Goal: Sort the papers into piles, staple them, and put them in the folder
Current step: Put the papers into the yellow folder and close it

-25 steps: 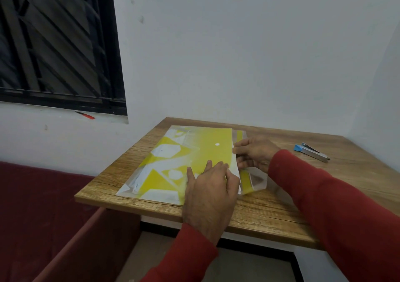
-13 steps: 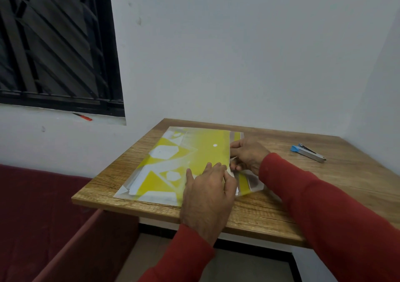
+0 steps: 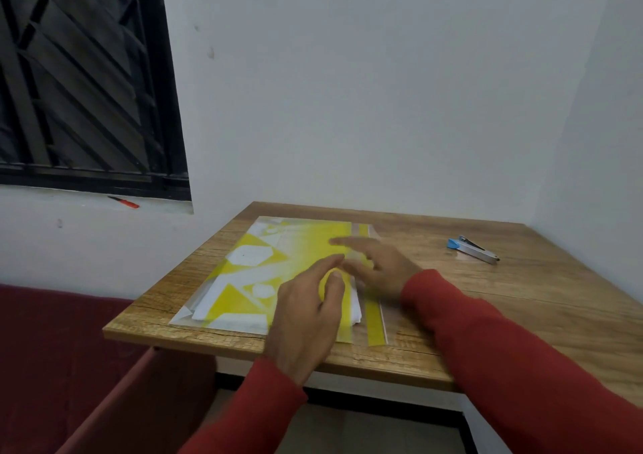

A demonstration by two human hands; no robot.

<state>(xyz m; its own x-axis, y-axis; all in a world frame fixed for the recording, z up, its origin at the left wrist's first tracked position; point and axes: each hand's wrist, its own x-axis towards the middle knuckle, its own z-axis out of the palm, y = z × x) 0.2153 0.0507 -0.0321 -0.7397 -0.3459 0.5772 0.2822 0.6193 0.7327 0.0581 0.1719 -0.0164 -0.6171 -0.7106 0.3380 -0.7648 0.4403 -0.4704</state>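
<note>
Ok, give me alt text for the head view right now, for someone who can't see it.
Two hands in red sleeves lie on a yellow-and-white folder on a wooden table: the left hand presses its flap, and the right hand, blurred, lies flat beside it. White paper shows at the flap's edge, and a stapler lies apart to the right.

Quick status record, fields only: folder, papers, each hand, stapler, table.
folder: yellow and white folder flat on the table, flap side to the right
papers: white sheet edges showing at the flap opening
left hand: left hand resting on the folder near its front edge, fingers loosely bent
right hand: right hand flat on the flap, fingers straight, blurred
stapler: blue and silver stapler apart, right of the folder
table: wooden table
</note>
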